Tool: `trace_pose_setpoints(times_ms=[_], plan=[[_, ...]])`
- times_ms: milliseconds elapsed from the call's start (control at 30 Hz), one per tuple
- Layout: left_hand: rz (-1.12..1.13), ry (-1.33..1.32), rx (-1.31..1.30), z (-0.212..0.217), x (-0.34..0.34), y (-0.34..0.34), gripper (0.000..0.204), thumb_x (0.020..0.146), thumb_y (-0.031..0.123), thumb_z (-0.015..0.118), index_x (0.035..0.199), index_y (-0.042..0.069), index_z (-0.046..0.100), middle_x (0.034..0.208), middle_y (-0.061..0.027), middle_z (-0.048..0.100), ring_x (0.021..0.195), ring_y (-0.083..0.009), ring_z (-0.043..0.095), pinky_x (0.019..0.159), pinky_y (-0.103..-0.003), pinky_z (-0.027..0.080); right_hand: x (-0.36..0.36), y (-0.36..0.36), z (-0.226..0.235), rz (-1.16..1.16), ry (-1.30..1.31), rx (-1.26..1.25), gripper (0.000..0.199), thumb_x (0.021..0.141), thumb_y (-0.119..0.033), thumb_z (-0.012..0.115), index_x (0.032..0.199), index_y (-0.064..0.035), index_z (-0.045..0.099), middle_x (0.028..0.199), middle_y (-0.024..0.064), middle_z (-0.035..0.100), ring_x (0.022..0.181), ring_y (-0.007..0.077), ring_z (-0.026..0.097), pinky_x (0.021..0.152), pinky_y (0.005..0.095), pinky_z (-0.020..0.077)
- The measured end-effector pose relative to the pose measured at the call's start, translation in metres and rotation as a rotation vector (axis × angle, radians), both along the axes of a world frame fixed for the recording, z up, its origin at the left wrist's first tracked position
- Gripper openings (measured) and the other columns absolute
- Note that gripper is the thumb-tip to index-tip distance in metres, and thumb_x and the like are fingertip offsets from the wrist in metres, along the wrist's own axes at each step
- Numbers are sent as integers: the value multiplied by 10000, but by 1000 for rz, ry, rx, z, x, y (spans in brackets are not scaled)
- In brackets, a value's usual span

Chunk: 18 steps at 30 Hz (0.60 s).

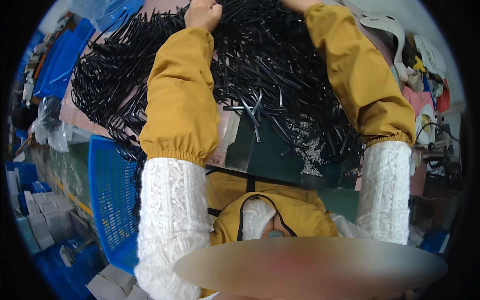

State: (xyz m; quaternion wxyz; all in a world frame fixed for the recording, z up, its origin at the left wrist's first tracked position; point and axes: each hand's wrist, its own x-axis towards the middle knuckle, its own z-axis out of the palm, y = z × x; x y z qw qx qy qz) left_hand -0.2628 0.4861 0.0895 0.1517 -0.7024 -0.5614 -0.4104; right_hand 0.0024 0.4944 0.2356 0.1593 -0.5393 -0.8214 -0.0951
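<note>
A large heap of slim, glossy black strips point(260, 55), some with curved ends, covers most of the table in front of me. My left hand point(202, 15) is at the far side of the heap with its fingers curled closed. Whatever may be in its grip is hidden. My right hand point(296, 4) reaches to the top edge of the picture, above the heap. Only its wrist and a bit of its back show, and its fingers are cut off. Several strips lie loose on the dark green surface point(255, 150) nearest my body.
Left of the table stands a blue perforated basket point(107, 195), with strips hanging over its edge. Small pale bits point(312, 155) are scattered near the front edge. Blue trays point(65, 62) are at the far left, white boxes point(47, 205) on the floor, and a white curved object point(387, 25) far right.
</note>
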Motion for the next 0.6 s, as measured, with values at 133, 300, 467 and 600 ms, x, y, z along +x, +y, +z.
trace_pose_setpoints(times_ms=[133, 300, 467, 600], plan=[[120, 247, -151, -19, 23, -4, 335, 848, 282, 546, 1011, 139, 801, 1137, -47, 729, 1163, -274, 609, 1013, -511, 442, 48, -70, 1, -70, 1120, -667, 462, 1002, -444, 562, 641, -159, 525, 488, -46, 306, 409, 128, 288, 426, 322, 193], [212, 248, -560, 30, 44, -36, 649, 867, 555, 595, 1381, 160, 634, 1540, -90, 500, 1459, -273, 412, 1146, -704, 236, 94, -209, -72, 85, 1139, -531, 495, 973, -447, 668, 662, -63, 640, 565, -64, 463, 507, 70, 385, 484, 264, 267], [-648, -932, -895, 45, 103, -196, 652, 1002, 446, 548, 1505, 48, 434, 1349, -135, 623, 1277, -284, 584, 1062, -486, 430, 99, -309, -122, 267, 787, 106, 204, 902, -226, 769, 757, -86, 745, 714, 114, 676, 627, 270, 666, 576, 336, 527], [-1013, -1480, -961, -19, 176, -330, 563, 1062, 290, 526, 1514, -18, 393, 1021, -66, 652, 949, -222, 676, 936, -380, 538, 93, -392, -156, 425, 478, -99, 289, 865, -299, 762, 704, -88, 645, 672, 85, 632, 608, 300, 641, 549, 420, 511]])
